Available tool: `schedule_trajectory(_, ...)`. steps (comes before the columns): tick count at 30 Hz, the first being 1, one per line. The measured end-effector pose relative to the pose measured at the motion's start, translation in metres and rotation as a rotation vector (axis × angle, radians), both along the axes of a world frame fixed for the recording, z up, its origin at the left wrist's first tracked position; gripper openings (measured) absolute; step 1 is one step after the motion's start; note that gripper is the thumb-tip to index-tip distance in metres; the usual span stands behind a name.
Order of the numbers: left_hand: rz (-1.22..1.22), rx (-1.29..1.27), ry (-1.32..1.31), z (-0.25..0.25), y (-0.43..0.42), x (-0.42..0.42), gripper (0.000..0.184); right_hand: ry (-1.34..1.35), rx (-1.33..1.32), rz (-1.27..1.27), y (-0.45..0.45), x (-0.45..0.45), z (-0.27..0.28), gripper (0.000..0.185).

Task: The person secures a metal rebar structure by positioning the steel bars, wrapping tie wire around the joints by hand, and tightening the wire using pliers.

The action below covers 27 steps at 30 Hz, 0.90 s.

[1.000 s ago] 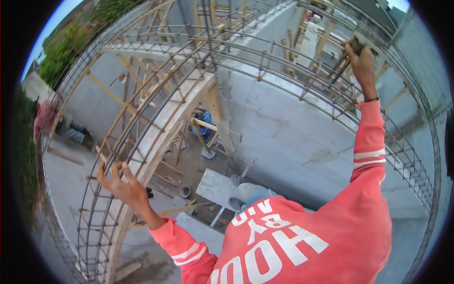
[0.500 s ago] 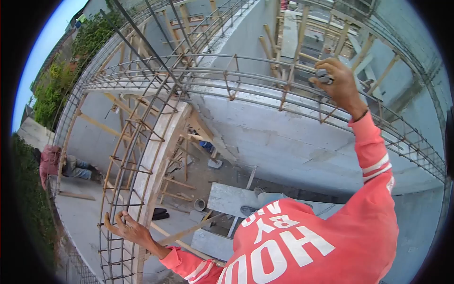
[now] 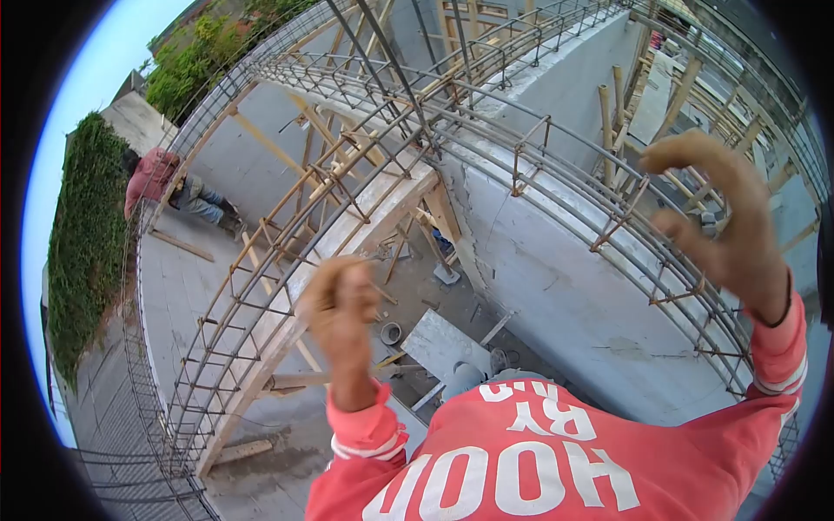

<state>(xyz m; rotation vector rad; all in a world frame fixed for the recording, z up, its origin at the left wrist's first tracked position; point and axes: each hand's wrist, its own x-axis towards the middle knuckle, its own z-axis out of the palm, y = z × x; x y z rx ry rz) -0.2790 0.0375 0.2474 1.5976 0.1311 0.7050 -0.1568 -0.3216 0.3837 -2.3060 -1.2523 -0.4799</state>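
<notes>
My left hand (image 3: 343,321) is lifted in front of the sloping rebar cage (image 3: 265,265) and its pale wooden formwork board (image 3: 300,300). Motion blurs its bent fingers, and I cannot make out anything in them. Out to the right, my right hand (image 3: 738,230) hovers by the long rebar cage (image 3: 608,204) on top of the grey wall (image 3: 556,252). Its forefinger and thumb curve wide apart, with nothing visible between them. Both cages are steel bars with stirrups, meeting at a corner where upright bars (image 3: 408,95) rise.
A person in a red top (image 3: 156,182) crouches at the far left wall. Below me are a pale board (image 3: 443,343), a bucket (image 3: 391,333) and timber props (image 3: 443,217). More wooden poles (image 3: 605,130) stand beyond the wall.
My view has swung, shifting the cages rightward. My left hand has come up off the left cage. The dark grey thing seen at my right fingers is no longer visible, and those fingers have spread.
</notes>
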Motion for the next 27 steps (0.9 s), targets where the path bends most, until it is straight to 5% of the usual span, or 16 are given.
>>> schedule_trajectory(5, -0.239, 0.145, 0.002, 0.001, -0.101, 0.044, 0.018, -0.180, -0.095, 0.211, 0.062, -0.003, -0.029, 0.046)
schedule_trajectory(6, -0.374, -0.051, -0.018, 0.001, -0.113, 0.047, 0.020, -0.175, -0.094, 0.224, 0.066, 0.000, -0.035, 0.044)
schedule_trajectory(8, -0.503, -0.253, -0.037, -0.001, -0.119, 0.053, 0.021, 0.433, -0.106, 0.249, 0.065, 0.011, -0.042, 0.033)
schedule_trajectory(10, -0.666, -0.534, 0.022, -0.004, -0.117, 0.057, 0.024, 0.439, -0.002, 0.323, 0.069, 0.024, -0.046, 0.029)
schedule_trajectory(15, -0.771, -0.723, 0.016, -0.022, -0.109, 0.071, 0.025, 0.694, 0.074, 0.333, 0.087, 0.042, -0.057, 0.021)
schedule_trajectory(17, -0.775, -0.714, -0.027, -0.023, -0.106, 0.078, 0.024, 1.193, 0.387, 0.480, 0.097, 0.049, -0.069, 0.019)
schedule_trajectory(20, -0.640, -0.518, -0.051, -0.019, -0.097, 0.085, 0.034, 1.130, 0.378, 0.463, 0.107, 0.069, -0.065, 0.021)
schedule_trajectory(23, -0.196, 0.233, -0.078, -0.007, -0.053, 0.100, 0.040, 1.165, 0.561, 0.216, 0.115, 0.099, -0.030, 0.026)
schedule_trajectory(26, 0.391, 0.875, -0.130, 0.002, 0.008, 0.121, 0.034, 1.149, 0.475, 0.230, 0.102, 0.163, -0.012, 0.027)
schedule_trajectory(27, 0.467, 0.945, -0.094, 0.009, 0.022, 0.130, 0.031, 0.922, 0.309, 0.033, 0.104, 0.179, -0.011, 0.026)
